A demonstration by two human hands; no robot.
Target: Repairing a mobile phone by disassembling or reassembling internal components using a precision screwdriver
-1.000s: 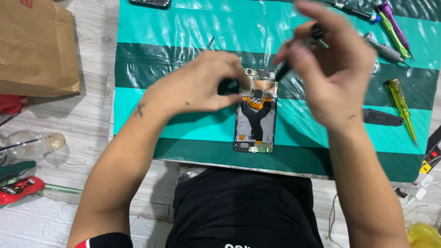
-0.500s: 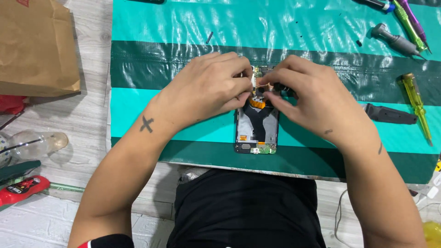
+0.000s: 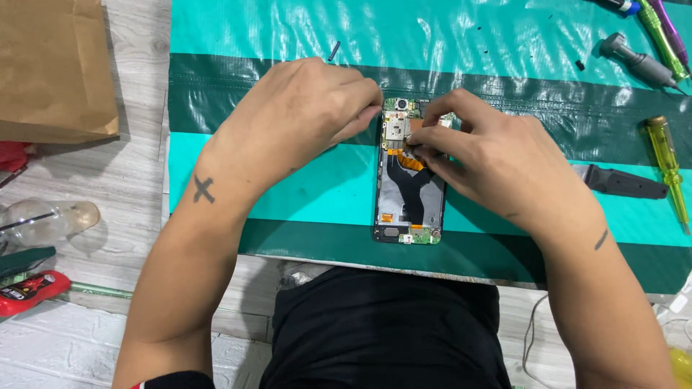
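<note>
Teal and dark green stripes cover the mat (image 3: pixel 288 194) under your hands, and the opened phone (image 3: pixel 409 189) lies on it face down, back cover off, its boards and orange flex cable showing. The phone's long axis runs straight away from you: the camera end points to the mat's far edge, and the connector end points at your body, resting on the dark stripe nearest you.

Your left hand (image 3: pixel 303 126) comes in from the left of the phone, knuckles up, fingers curled loosely, with the fingertips pressing against the phone's upper left edge. It grips nothing you could lift; it simply steadies the frame.

Your right hand (image 3: pixel 490 162) reaches in from the right of the phone, palm down, with thumb and forefinger pinched together over the upper board just above the orange cable. Something small sits in that pinch, but it is too small to make out.

Right of the phone lie a black pry tool (image 3: pixel 623 184) and a yellow screwdriver (image 3: pixel 667 162); further right and beyond, a grey driver (image 3: pixel 634 61). Well left of the phone, off the mat, sits a brown paper bag (image 3: pixel 54 68).
</note>
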